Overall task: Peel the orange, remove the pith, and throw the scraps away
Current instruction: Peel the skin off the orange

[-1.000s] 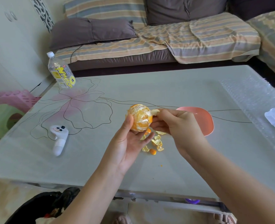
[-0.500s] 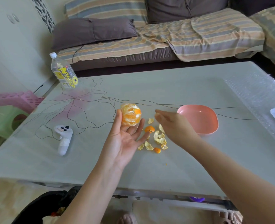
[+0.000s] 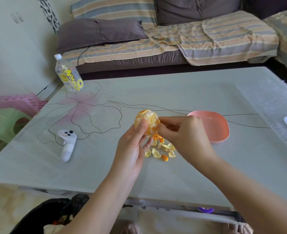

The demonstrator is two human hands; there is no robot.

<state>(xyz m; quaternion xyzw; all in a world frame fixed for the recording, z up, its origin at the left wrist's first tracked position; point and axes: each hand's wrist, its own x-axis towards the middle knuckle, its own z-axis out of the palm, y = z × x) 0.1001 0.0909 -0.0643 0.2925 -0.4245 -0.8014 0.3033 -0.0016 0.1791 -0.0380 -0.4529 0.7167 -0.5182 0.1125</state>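
Left hand (image 3: 134, 146) grips a mostly peeled, pith-covered orange (image 3: 147, 121) above the pale glass table (image 3: 206, 174); right hand (image 3: 185, 132) fingertips pinch its side; curled orange-yellow peel scraps (image 3: 161, 149) lie beneath.

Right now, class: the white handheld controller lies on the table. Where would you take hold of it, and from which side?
Hedged judgement: grip the controller by its narrow handle, the end nearer the table's front edge, coming down from above. It lies flat, its wider button head pointing away, and the bare table around the handle leaves room for fingers on both sides.
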